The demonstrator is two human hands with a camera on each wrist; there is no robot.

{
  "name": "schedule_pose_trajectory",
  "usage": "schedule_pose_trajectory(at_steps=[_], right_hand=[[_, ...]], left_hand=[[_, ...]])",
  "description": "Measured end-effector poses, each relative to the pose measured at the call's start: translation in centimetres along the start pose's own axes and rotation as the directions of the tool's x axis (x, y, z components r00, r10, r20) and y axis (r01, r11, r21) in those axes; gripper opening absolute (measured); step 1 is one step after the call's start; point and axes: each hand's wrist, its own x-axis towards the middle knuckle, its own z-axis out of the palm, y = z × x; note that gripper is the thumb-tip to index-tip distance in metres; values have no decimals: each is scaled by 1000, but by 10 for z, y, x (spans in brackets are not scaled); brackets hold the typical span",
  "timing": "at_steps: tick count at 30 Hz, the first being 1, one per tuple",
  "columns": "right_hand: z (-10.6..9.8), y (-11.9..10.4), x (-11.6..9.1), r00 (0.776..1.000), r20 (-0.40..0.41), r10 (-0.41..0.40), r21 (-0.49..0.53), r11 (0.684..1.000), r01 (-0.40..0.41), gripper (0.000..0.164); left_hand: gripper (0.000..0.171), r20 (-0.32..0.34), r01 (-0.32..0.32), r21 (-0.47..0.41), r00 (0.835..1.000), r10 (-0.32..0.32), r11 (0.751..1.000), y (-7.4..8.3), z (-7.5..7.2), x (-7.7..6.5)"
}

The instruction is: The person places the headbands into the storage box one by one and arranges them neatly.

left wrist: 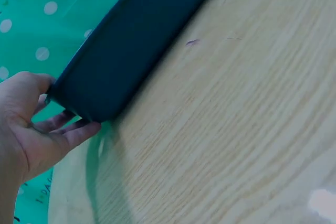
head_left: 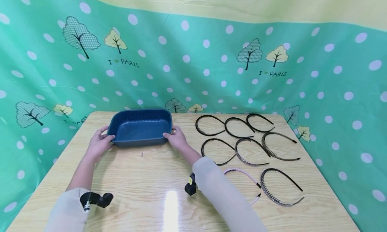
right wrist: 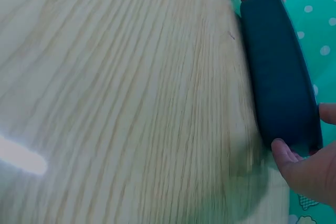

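A dark blue rectangular plastic basin (head_left: 142, 130) is at the back left of the wooden table, its hollow side facing me. At its left end my left hand (head_left: 100, 144) grips the wall, thumb over the rim; in the left wrist view, the fingers (left wrist: 79, 132) reach under the basin's lower corner. My right hand (head_left: 176, 138) holds the opposite end the same way, with the thumb on the near rim. The right wrist view shows the basin's outer side (right wrist: 283, 72) close over the tabletop, with both hands at its ends.
Several headbands lie in rows on the right: black ones (head_left: 208, 116), a brown patterned one (head_left: 284, 158) and a pink one (head_left: 242, 171) partly behind my right sleeve (head_left: 223, 191). A tiny purple scrap (head_left: 141, 154) lies before the basin. A green dotted curtain (head_left: 193, 70) hangs behind.
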Motion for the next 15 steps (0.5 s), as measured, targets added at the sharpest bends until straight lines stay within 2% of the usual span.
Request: schedule_pose_trajectory(at_steps=[8,15], right_hand=[[-21,6,-5,1000,5,-11,-22,1000,11,54],[-41,4,-9,1000,6,-24,-24,999,25,54]], left_hand=[[67,52,-35,-9,998,35,999,6,12,1],[69,111,-42,36,993,38,998,14,25,0]])
